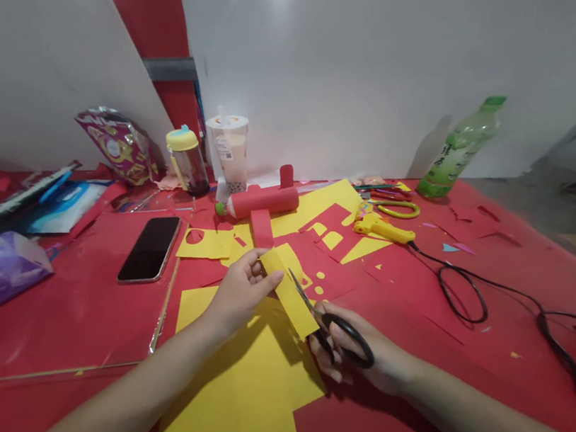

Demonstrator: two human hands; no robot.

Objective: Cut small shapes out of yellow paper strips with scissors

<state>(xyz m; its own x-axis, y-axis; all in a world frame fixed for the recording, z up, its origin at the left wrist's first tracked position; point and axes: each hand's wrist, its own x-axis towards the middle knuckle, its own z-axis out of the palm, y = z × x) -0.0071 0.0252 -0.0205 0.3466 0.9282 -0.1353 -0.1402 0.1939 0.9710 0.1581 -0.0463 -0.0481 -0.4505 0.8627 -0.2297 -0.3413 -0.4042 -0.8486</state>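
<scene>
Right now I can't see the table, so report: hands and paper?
Left hand pinches yellow strip. Right hand works black scissors along it. Nothing blocking.

Single head cam, looking forward and down at the red table (67,318), close; white boards (377,53) standing at 12 o'clock.

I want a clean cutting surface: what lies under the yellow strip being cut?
Under the yellow strip, held by the left hand and cut with scissors in the right hand, lie a large yellow sheet and red table. What the sheet covers stays hidden.
</scene>
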